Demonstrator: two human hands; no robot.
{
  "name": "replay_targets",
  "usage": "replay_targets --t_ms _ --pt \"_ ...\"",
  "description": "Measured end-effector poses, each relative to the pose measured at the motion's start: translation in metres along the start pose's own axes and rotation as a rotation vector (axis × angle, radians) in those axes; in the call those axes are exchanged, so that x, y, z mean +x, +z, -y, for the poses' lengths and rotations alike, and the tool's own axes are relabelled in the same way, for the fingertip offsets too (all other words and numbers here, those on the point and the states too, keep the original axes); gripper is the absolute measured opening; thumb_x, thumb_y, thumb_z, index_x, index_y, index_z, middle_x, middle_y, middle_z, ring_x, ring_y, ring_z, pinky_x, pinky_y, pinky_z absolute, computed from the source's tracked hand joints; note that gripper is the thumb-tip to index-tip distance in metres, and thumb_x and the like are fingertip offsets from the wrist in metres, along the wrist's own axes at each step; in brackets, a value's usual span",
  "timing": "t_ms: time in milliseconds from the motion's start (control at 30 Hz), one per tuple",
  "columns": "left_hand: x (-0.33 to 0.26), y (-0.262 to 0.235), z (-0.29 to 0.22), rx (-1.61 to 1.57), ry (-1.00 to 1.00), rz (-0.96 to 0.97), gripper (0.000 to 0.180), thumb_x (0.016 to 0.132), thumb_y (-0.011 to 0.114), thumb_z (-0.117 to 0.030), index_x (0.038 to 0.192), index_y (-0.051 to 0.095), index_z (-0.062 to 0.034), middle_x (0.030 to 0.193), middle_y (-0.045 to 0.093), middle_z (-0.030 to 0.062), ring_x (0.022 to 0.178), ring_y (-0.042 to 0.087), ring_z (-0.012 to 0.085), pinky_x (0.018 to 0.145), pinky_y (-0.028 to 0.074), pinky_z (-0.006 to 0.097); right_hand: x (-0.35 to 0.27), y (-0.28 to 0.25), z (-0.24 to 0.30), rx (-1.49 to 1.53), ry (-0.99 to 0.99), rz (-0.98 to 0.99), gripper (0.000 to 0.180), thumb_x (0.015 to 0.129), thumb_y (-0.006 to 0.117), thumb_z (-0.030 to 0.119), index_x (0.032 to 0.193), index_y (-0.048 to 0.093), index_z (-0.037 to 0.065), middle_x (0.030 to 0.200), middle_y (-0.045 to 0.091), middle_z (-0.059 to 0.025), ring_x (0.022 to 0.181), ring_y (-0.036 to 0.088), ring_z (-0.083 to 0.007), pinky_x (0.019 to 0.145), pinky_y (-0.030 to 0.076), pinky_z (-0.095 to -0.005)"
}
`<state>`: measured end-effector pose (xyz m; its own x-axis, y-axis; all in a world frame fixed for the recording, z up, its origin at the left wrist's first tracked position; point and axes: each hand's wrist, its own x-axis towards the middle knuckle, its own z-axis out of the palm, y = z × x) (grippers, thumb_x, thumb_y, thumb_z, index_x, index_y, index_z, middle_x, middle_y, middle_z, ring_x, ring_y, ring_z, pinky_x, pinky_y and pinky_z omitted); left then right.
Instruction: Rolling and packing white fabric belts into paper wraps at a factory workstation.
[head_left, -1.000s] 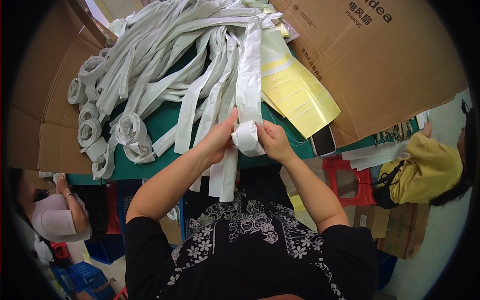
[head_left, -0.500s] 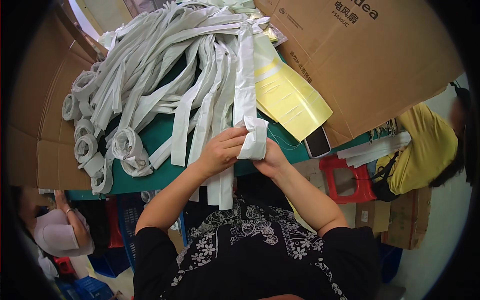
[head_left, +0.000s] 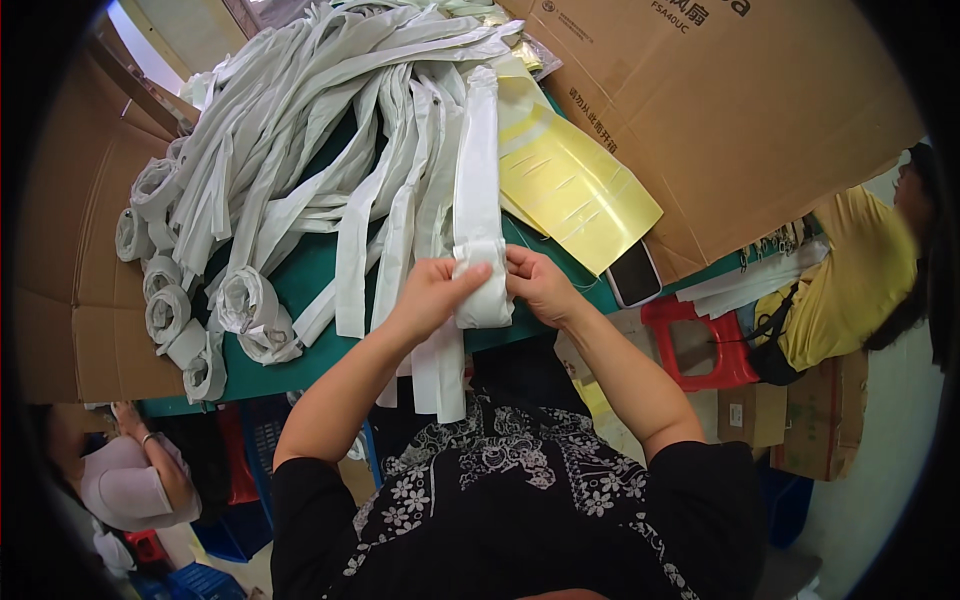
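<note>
A white fabric-like strip [head_left: 478, 165] runs up the green table [head_left: 320, 255], its near end rolled into a flat coil [head_left: 484, 302]. My left hand [head_left: 436, 293] grips the coil's left side, thumb across its top. On the right edge, my right hand [head_left: 540, 284] pinches the same strip, some of its fingers tucked behind it. Beside my left hand lie more loose white strips [head_left: 392, 225], some hanging over the table's near edge. A large heap of strips [head_left: 300, 110] spreads behind. Several finished-looking rolls [head_left: 247, 303] stand at the left.
Right of my hands lie a yellow sheet [head_left: 580, 190] and a phone [head_left: 634, 275]. Cardboard walls [head_left: 740, 120] border the table. A red stool [head_left: 700, 345] and a person in yellow [head_left: 850, 285] are at the right; another person [head_left: 135, 485] sits at lower left.
The coil has turned flatter and squarer to the strip, shifting slightly left. My left thumb now lies over it, and my right hand has moved up to its side edge.
</note>
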<state>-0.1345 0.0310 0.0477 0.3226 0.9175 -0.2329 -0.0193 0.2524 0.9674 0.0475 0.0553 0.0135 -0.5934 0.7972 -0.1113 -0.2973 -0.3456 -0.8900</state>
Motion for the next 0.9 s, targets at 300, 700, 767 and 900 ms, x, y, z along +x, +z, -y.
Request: replay_targets --t_ms 300,700,767,900 --pt "0.002 -0.003 0.011 0.674 0.798 -0.203 0.034 0.076 0.072 -0.027 0.098 0.062 -0.0031 0.093 0.060 0.0087 0.097 0.054 0.0220 0.088 0.042 0.035 -0.001 0.013 -0.012 0.256 0.115 -0.358 0.024 0.091 0.049 0.015 0.107 0.058 0.000 0.093 0.064 -0.0064 0.077 0.061 -0.0139 0.068 0.051 -0.0271" --pt "-0.003 -0.009 0.010 0.989 1.046 0.111 0.027 0.063 0.069 -0.007 0.090 0.063 -0.0071 0.102 0.061 0.0082 0.107 0.054 0.0301 0.092 0.044 0.040 0.009 -0.003 0.000 0.670 0.151 0.135 0.042 0.089 0.052 0.021 0.126 0.044 0.002 0.116 0.056 -0.0103 0.104 0.056 -0.0212 0.092 0.045 -0.0347" --pt "-0.011 -0.001 0.005 0.802 0.907 0.134 0.020 0.072 0.067 -0.008 0.091 0.063 -0.0065 0.095 0.063 0.0091 0.100 0.057 0.0313 0.093 0.043 0.039 0.014 -0.004 0.007 0.441 -0.036 0.185 0.053 0.085 0.058 0.020 0.130 0.037 0.002 0.124 0.051 -0.0110 0.109 0.053 -0.0207 0.092 0.045 -0.0344" --pt "-0.018 -0.005 -0.002 0.781 0.849 0.149 0.017 0.078 0.065 -0.014 0.092 0.064 -0.0056 0.093 0.063 0.0101 0.093 0.059 0.0318 0.087 0.046 0.038 0.013 -0.004 0.018 0.138 -0.079 0.159 0.068 0.076 0.066 0.008 0.135 0.032 0.004 0.128 0.048 -0.0094 0.116 0.048 -0.0203 0.097 0.040 -0.0349"
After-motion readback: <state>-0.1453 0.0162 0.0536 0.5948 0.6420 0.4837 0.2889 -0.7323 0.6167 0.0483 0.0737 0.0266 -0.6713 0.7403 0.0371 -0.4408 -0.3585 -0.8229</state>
